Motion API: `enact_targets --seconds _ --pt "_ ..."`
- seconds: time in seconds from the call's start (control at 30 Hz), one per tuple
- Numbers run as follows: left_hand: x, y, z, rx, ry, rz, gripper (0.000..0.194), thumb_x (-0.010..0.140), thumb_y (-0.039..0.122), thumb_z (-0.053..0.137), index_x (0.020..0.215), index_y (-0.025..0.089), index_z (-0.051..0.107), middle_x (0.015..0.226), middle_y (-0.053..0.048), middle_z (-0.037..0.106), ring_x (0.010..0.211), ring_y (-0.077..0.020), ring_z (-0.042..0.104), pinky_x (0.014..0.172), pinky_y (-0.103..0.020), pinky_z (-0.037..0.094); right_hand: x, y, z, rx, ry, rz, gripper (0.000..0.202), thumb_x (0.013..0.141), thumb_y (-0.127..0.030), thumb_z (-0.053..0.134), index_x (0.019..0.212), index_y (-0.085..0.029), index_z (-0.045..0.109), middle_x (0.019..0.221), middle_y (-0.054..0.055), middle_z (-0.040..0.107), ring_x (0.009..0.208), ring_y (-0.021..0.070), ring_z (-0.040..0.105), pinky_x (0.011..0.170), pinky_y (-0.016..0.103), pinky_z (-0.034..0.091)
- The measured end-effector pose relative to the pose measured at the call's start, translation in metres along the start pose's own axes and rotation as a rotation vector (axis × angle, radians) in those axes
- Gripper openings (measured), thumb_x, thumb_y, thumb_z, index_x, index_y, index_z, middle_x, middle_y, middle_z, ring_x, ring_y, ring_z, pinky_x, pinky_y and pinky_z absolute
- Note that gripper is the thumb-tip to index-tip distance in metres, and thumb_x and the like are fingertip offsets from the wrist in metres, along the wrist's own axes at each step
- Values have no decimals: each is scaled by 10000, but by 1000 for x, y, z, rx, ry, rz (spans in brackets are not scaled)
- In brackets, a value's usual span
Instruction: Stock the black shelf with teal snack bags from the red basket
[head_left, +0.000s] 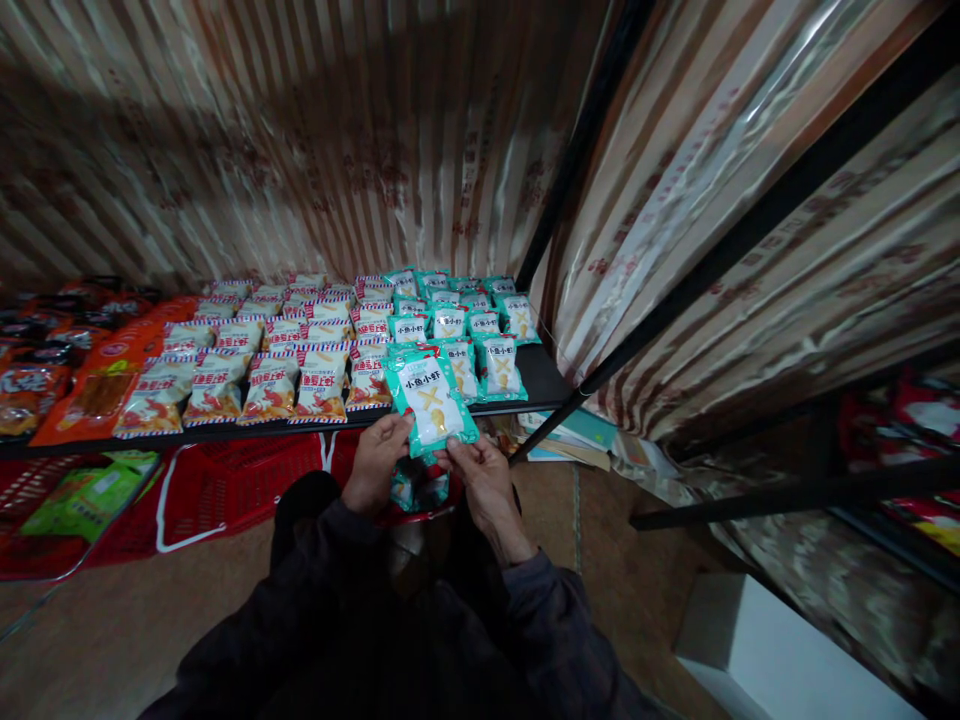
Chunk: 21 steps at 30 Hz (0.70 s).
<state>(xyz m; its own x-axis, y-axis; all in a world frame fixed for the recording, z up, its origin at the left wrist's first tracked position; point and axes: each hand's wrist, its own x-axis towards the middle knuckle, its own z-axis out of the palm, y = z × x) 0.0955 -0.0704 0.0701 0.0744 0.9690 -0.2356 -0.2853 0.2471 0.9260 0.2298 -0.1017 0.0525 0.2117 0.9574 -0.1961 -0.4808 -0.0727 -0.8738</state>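
A teal and white snack packet (430,402) is held upright between my two hands, in front of the shelf's edge. My left hand (377,462) pinches its lower left side, and my right hand (486,488) grips its bottom right corner. Behind it on the black shelf (525,385) stand rows of matching teal packets (501,366). White packets with red lettering (271,385) fill the rows to their left. Below my hands, more teal packets (430,486) lie in a red container, partly hidden.
Orange packets (105,385) lie at the shelf's left. Red baskets (225,484) stand beneath, one with a green packet (86,500). Black metal bars (622,355) slant on the right, before striped curtains (300,130). A white box (780,650) sits at the lower right.
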Motion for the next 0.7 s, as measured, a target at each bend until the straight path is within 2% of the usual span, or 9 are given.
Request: enact_targets --seconds 0.2,0.3,0.37,0.47,0.57,0.7 --pt "-1 3 5 -71 61 -19 344 609 452 713 765 165 607 689 -3 634 604 -118 581 615 -246 473 -3 -3 -3 -57 -34 -25 400 561 -381 828 868 -181 667 615 -9 682 517 110 614 507 209 499" --pt "1 3 6 -18 59 4 329 624 439 705 761 163 589 679 -1 615 595 -115 573 606 -245 473 -5 -4 -4 -66 -16 -39 372 574 -381 819 852 -185 667 602 -11 676 511 113 608 511 218 493" --pt "3 2 6 43 96 96 351 638 397 705 865 159 581 765 -20 622 669 -125 594 646 -248 487 -6 -4 -4 -59 5 -62 352 582 -378 815 837 -185 670 620 -7 680 525 114 612 519 218 493" --pt "5 3 7 172 218 341 485 667 323 693 1097 175 526 999 -73 598 880 -159 600 744 -263 503 -6 -1 -2 -59 21 -98 347 599 -378 804 856 -183 675 676 3 695 553 116 620 538 224 500" --pt "2 6 11 350 280 549 493 743 294 631 1208 208 490 1142 -98 528 1017 -179 550 783 -276 510 -7 0 0 -94 33 -150 367 632 -400 776 907 -180 673 714 8 703 570 130 629 564 251 516" --pt "-3 11 15 405 325 653 546 763 287 625 1281 239 460 1204 -101 474 1035 -182 532 787 -287 522 -13 -5 3 -268 60 -297 308 711 -407 707 918 -180 685 727 9 701 610 152 640 593 274 528"
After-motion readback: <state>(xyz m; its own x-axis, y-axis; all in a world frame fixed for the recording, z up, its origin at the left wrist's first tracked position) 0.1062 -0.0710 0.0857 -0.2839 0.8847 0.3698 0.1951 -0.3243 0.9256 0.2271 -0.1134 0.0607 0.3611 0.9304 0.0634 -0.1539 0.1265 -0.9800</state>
